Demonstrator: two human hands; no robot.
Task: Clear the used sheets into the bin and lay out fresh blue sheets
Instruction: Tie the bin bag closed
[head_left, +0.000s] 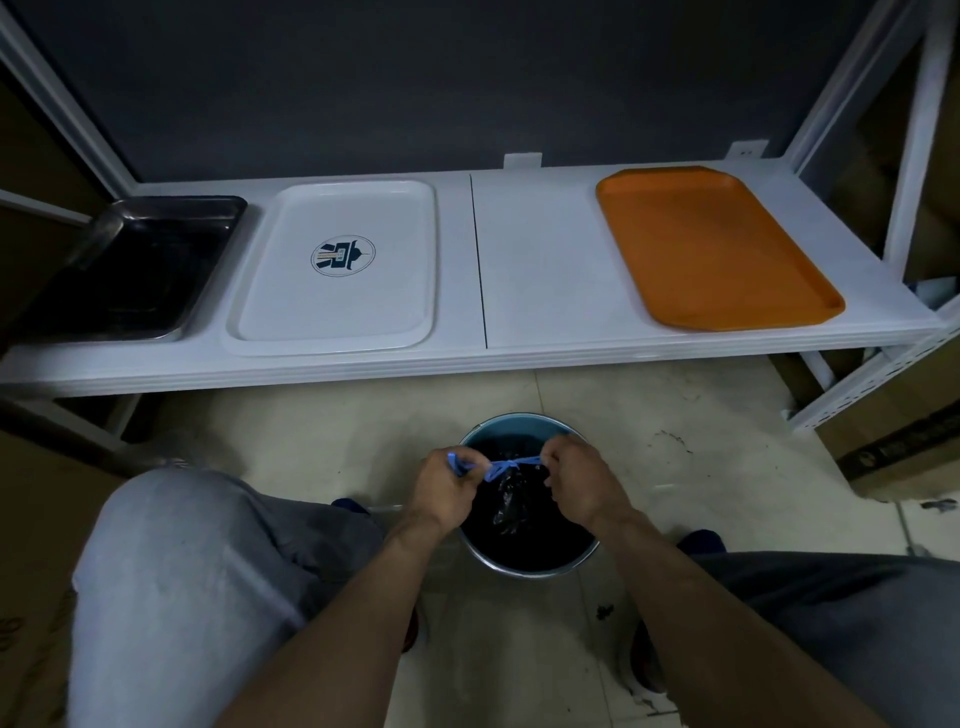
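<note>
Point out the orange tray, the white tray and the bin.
orange tray (717, 244), head view, bare middle of its floor.
white tray (291, 306), head view, plain floor below the logo.
bin (511, 428), head view, far inner wall.

The white shelf (540, 291) carries three trays side by side — a dark metal tray (130, 270) at the left, a white tray (337, 312) beside it, an orange tray (717, 249) well apart at the right — and the tiled floor (675, 467) carries a round bin (519, 564).
</note>
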